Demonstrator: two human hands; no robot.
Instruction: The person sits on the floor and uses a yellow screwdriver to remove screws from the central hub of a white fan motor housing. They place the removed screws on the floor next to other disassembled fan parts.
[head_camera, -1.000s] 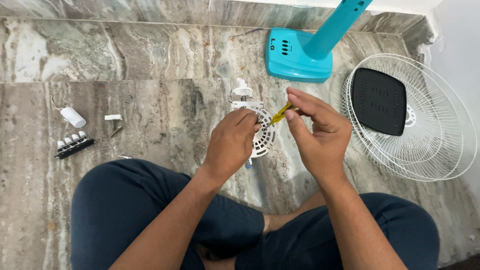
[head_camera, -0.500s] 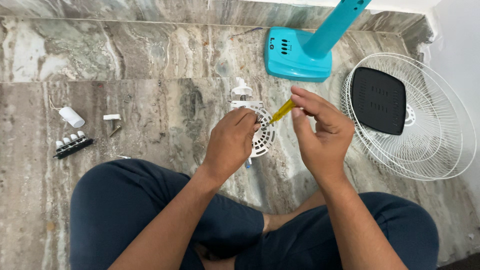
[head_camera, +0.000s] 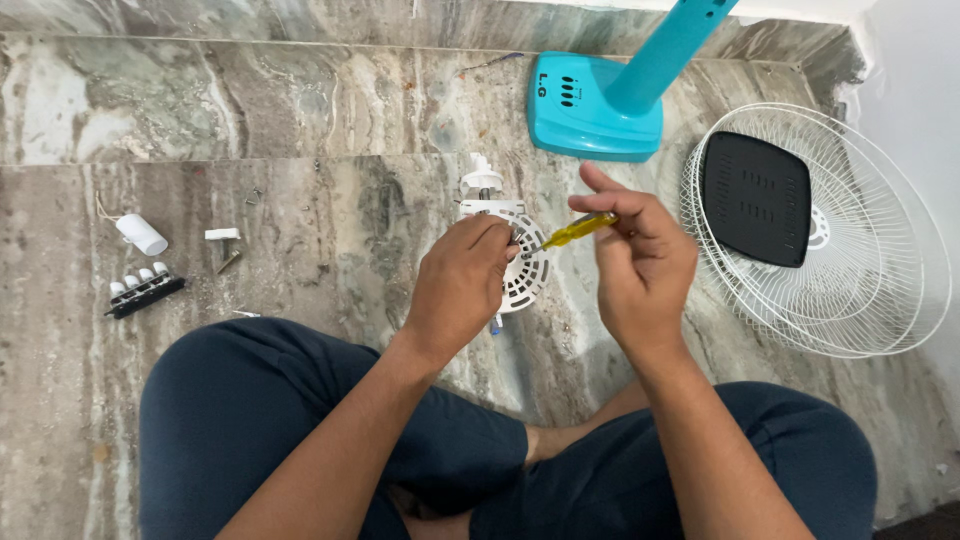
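A white slotted fan motor housing (head_camera: 526, 270) with a white shaft piece at its far end (head_camera: 483, 182) rests on the marble floor in front of my crossed legs. My left hand (head_camera: 462, 285) grips its near side, fingers curled over the rim. In my right hand (head_camera: 635, 262) is a small yellow-handled screwdriver (head_camera: 578, 230), pinched between thumb and fingers. Its tip points left at the housing, next to my left fingertips.
A turquoise fan base with its pole (head_camera: 598, 105) stands behind the housing. White wire fan grilles (head_camera: 880, 250) lie at right with a black square cover (head_camera: 757, 198) on them. At left lie a white capacitor (head_camera: 141, 234), a black switch block (head_camera: 146, 289) and small loose parts (head_camera: 224, 235).
My right hand has turned the screwdriver from a steep slant to nearly level, its handle swinging right. My left hand has stayed on the housing.
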